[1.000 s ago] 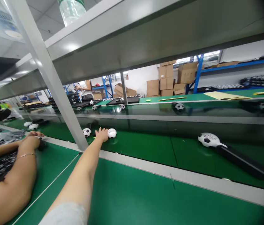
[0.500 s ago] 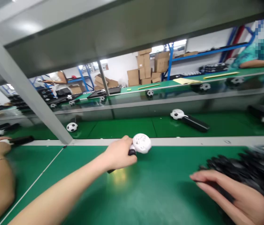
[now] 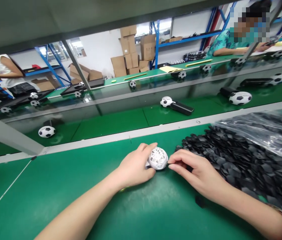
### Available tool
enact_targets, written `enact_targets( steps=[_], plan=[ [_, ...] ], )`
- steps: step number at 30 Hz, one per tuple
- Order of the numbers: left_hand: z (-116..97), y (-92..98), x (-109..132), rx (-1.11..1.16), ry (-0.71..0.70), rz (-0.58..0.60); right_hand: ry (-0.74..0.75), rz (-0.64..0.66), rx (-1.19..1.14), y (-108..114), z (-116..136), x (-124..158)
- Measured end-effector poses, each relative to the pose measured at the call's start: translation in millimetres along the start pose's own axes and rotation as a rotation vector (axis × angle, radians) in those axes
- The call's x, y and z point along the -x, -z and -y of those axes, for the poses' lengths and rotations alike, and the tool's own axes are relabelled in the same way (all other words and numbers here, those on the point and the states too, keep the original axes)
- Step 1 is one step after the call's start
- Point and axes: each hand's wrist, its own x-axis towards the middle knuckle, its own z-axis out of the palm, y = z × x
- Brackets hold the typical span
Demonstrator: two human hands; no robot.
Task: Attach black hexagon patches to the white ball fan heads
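My left hand [image 3: 138, 165] is wrapped around a handheld fan [image 3: 158, 158] with a round white football-patterned head; its open lattice faces up and its handle is mostly hidden under my palm. My right hand [image 3: 193, 168] is closed in a pinch at the right rim of the fan head. A dark sliver, seemingly a small black plastic piece, shows at those fingertips. Right of this hand lies a large pile of flat black plastic pieces [image 3: 241, 160]. One dark piece [image 3: 200, 201] sits on the green tabletop below my right wrist.
A clear plastic bag [image 3: 268, 133] covers part of the pile. Beyond the grey rail [image 3: 110, 139], a green lane carries football-headed fans [image 3: 181, 108], with black handles. A slanted metal post [image 3: 10, 133] stands at left. Two people work farther back, near cardboard boxes [image 3: 132, 53].
My right hand has moved left from beside the pile to the fan head. The fan has turned its lattice upward in my left hand. The view has shifted right; the neighbour's arm has left it.
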Motion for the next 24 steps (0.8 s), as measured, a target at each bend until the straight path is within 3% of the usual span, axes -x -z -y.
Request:
enact_targets(
  steps=[6,18,24],
  plan=[
    [-1,-4.2,0,-0.019,0.017,-0.025,0.038,0.033,-0.014,-9,-1,0],
    [-4,-2.2,0,0.013,0.034,-0.06,-0.005,-0.096,0.056,-19,-5,-4],
    [-4,-4.2,-1,0.026,0.003,-0.102,-0.081,-0.023,-0.075,-21,-6,-5]
  ],
)
